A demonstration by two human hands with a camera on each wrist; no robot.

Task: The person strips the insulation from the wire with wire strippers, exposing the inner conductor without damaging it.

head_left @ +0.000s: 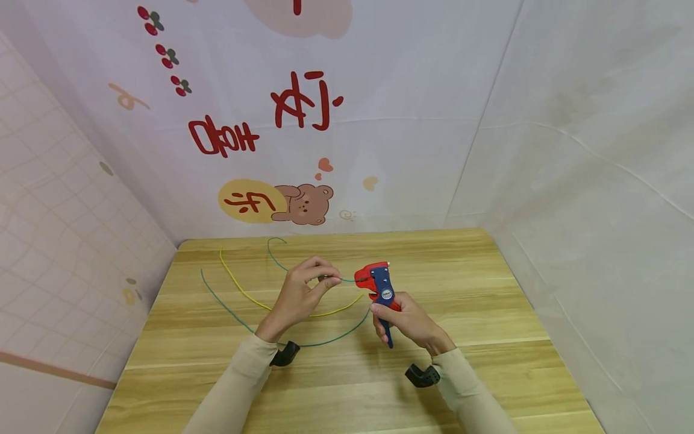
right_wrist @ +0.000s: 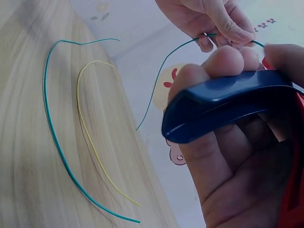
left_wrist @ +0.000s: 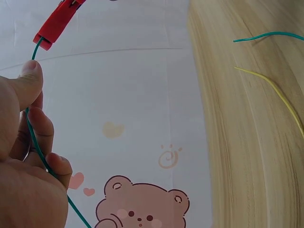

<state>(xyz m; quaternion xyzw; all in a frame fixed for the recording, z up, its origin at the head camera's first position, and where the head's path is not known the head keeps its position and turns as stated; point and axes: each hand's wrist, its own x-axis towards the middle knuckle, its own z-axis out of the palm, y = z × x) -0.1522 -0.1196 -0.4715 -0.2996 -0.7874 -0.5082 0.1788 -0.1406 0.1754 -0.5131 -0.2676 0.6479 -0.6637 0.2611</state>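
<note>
My left hand (head_left: 305,290) pinches a green wire (left_wrist: 34,137) between thumb and fingers, and the wire's tail trails off behind the hand. The wire's front end enters the red jaws of a wire stripper (head_left: 386,293), seen at the top left of the left wrist view. Around the stripper's blue handles (right_wrist: 228,102) the fingers of my right hand (head_left: 414,319) are curled. The tool is held above the table, its head toward the left hand.
A yellow wire (head_left: 238,286) and a second green wire (head_left: 336,339) lie curved on the wooden table (head_left: 488,361). White printed cloth (head_left: 412,120) stands behind the table and at both sides. Black wrist mounts (head_left: 422,376) sit below the hands.
</note>
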